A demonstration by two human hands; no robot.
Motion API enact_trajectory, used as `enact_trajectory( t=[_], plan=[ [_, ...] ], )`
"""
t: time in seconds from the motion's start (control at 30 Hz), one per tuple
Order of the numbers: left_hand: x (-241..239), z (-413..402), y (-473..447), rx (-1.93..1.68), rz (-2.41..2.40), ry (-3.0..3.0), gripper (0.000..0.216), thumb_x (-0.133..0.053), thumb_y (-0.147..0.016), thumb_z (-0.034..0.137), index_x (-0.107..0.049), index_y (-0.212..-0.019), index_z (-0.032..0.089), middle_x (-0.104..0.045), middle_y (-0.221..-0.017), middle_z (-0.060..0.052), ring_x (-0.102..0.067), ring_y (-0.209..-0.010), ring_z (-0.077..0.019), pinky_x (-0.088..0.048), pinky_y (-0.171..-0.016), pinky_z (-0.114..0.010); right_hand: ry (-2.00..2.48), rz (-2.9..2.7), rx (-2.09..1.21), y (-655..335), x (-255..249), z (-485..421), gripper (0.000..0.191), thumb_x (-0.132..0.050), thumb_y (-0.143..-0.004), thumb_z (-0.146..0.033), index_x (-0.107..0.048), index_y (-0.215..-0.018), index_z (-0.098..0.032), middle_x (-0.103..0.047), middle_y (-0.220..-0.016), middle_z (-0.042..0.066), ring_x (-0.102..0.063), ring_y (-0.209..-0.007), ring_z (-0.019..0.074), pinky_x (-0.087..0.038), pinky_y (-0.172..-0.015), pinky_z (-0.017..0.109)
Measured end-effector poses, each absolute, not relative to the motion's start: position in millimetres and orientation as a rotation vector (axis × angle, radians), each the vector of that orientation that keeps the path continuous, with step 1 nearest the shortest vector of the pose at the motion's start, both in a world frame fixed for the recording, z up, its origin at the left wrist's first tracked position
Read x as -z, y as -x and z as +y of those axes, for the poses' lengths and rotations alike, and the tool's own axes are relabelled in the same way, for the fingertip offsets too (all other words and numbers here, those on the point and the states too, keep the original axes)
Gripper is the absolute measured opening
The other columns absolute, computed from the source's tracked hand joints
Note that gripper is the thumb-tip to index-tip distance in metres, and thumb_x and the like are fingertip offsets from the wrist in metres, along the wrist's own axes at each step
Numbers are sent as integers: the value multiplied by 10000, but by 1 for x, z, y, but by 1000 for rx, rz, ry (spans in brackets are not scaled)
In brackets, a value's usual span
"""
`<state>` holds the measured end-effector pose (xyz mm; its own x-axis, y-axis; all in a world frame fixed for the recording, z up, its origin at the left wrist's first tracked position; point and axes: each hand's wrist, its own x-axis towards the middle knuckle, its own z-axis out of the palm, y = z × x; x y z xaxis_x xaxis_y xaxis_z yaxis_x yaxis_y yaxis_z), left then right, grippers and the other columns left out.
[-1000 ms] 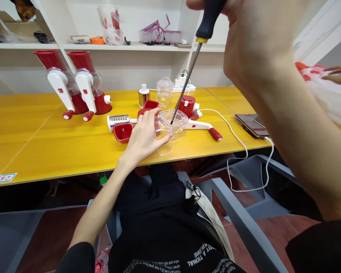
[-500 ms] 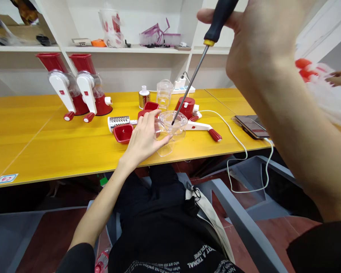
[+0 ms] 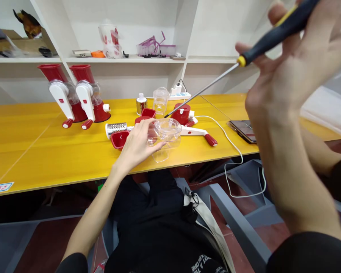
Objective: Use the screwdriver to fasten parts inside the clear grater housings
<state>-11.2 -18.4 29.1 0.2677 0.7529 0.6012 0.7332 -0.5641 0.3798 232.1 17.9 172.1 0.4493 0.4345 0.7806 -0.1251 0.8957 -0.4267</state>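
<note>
My left hand (image 3: 138,143) grips a clear plastic housing (image 3: 170,132) from its left side, near the table's front edge. High at the right, my right hand (image 3: 290,68) holds a screwdriver (image 3: 275,33) with a dark blue and yellow handle. Its long shaft slants down to the left, and the tip shows just above the far rim of the clear housing; whether it touches is unclear. Around the housing lie a red hopper tray (image 3: 119,140), a metal grater drum (image 3: 117,129), a red base (image 3: 182,113) and a white crank with a red knob (image 3: 199,133).
Two assembled red-and-white rotary graters (image 3: 89,96) stand at the back left. Behind the housing are another drum (image 3: 141,104), a second clear housing (image 3: 160,99) and a power strip (image 3: 180,96). A tablet (image 3: 244,129) with a white cable lies right. Another person's arm (image 3: 319,149) shows at far right.
The screwdriver has tilted over to the right, and its tip has come up from inside the clear housing to its far rim. My left hand keeps holding the housing.
</note>
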Motion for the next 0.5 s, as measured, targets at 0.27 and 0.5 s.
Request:
enact_trajectory(
  t=[0.27,0.5],
  plan=[
    [-48,-23,20,-1144,1408,-2531,704,-775,-874,514,-468,-1442,231,-586,-1463,-125,-556,-1353,-308,-458,-1149,-514,198,-1041,-195,-259,-133,40,119,-613,-941,-345,-646,-1031,-416,-626,-928,-132,-736,-853,35,-643,-606,145],
    [-74,-4,5,-904,1286,-2574,738,-748,-884,560,-462,-1475,224,-580,-1501,-150,-580,-1373,-319,-471,-1156,-509,234,-1171,-166,-253,-155,42,160,-584,-965,-312,-547,-1120,-308,-608,-990,-53,-720,-912,65,-640,-559,170]
  ],
)
